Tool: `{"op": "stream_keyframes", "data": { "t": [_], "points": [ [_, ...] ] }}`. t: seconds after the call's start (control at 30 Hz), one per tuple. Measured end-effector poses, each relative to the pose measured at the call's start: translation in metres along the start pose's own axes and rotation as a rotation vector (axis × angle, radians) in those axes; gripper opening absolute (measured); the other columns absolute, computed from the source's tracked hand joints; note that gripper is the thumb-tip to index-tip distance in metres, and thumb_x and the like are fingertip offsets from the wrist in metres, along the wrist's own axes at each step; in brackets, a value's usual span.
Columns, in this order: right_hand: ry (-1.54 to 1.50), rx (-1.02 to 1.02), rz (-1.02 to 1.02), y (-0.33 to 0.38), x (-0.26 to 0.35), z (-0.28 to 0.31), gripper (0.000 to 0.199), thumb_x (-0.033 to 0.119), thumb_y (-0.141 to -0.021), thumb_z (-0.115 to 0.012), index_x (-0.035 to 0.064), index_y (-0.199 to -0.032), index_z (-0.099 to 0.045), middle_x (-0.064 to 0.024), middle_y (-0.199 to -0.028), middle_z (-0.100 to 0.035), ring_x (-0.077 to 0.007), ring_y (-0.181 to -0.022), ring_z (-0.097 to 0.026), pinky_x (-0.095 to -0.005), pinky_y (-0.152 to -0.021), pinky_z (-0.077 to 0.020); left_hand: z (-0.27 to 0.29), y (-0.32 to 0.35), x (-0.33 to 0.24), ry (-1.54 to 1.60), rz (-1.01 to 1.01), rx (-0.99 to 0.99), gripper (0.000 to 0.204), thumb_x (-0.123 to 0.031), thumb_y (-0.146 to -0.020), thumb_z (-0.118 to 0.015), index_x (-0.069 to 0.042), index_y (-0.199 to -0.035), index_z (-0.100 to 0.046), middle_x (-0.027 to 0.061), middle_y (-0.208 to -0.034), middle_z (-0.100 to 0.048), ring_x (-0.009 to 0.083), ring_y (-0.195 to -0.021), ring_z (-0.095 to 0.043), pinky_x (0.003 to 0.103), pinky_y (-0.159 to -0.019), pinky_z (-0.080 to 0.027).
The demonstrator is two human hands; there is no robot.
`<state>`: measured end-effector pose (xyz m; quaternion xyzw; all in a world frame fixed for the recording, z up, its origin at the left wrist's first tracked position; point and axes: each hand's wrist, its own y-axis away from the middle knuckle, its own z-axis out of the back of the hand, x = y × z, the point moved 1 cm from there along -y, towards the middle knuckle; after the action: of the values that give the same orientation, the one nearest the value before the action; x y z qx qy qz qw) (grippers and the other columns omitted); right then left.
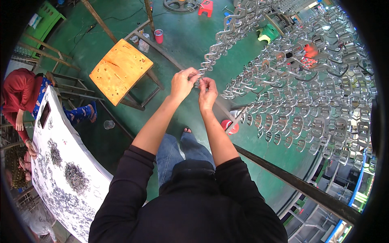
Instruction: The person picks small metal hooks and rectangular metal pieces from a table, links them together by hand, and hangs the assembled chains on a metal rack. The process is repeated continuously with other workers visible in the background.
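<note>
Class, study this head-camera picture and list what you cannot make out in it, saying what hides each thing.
- Head view: what lies between the fingertips of the left hand and right hand; the fingers cover it and it is too small.
- Head view: the shape of single pieces in the dark heap; too small and tangled.
- Head view: the white table's near end; the black sleeve and picture edge hide it.

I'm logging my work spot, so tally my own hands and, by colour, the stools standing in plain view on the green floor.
Your left hand and right hand: 2
Yellow-orange wooden stool: 1
Red plastic stool: 1
Green plastic stool: 1
Total: 5
</note>
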<state>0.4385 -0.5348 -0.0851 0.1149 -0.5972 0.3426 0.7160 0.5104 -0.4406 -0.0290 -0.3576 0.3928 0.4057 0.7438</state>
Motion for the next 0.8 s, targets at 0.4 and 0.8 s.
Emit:
{"op": "stream_keyframes", "data": {
  "t": [0.4,0.8],
  "points": [
    [-0.045,0.196,0.029,0.047,0.043,0.036,0.013,0.015,-0.093,-0.061,0.0016,-0.091,-0.06,-0.0029,-0.077,-0.061,-0.0098,-0.067,-0.057,-0.026,-0.058,-0.0459,0.036,0.051,0.025,-0.158,0.166,-0.086,0.042,-0.014,-0.081,-0.072,-0.007,-0.12,-0.057,0.0141,-0.106,-0.067,0.0268,-0.088,-0.067,0.038,-0.077,-0.052],
    [-0.275,0.839,0.341,0.162,0.201,0.059,0.007,0.002,-0.084,-0.069,0.0031,-0.088,-0.063,-0.0075,-0.09,-0.062,-0.0159,-0.077,-0.059,-0.0257,-0.062,-0.0455,0.144,0.398,-0.04,-0.168,0.608,-0.562,0.029,-0.003,-0.086,-0.063,-0.003,-0.114,-0.06,0.0138,-0.097,-0.068,0.0234,-0.086,-0.068,0.034,-0.078,-0.054]
  ]
}}
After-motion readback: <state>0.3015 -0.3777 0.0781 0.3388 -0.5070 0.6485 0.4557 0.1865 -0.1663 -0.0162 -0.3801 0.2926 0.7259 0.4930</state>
